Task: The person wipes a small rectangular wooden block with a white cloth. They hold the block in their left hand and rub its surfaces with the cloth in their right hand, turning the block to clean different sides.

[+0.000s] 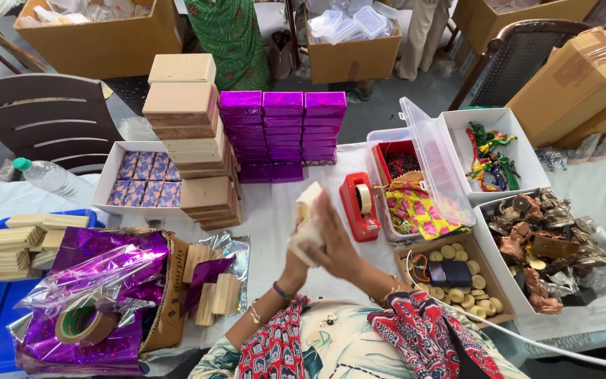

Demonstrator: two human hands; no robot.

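Fingers (337, 226) of the right hand (334, 242) wrap over a small pale wooden box (308, 201), clamped on its side, while the left hand (303, 247) grips the same box from below; its fingers are mostly hidden. The box is held up above the white-covered worktop (271, 210), just left of the red tape dispenser (359, 205). Behind it stand a stack of shiny purple boxes (282, 133) and a tall pile of plain wooden boxes (191, 140).
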